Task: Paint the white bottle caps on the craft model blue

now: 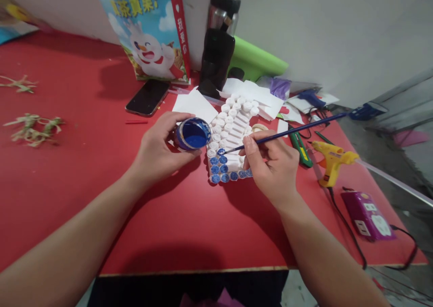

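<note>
My left hand (162, 146) is wrapped round a small jar of blue paint (194, 134), tipped so that its open mouth faces me. In my right hand (270, 162) is a thin paintbrush (280, 135), pinched near the bristles. The brush tip touches a roll on the left side of a white craft piece (233, 137) made of rolled paper coils. Blue paint covers several coils along its lower edge and lower left; those farther up are white. My right hand hides part of the piece's right side.
A yellow hot glue gun (333, 160), a green utility knife (299, 146) and a purple power socket (368, 216) lie right. Behind are a phone (148, 97), a printed bag (152, 36), a dark bottle (218, 49) and white paper (194, 106). Dried plant strands (35, 128) lie left.
</note>
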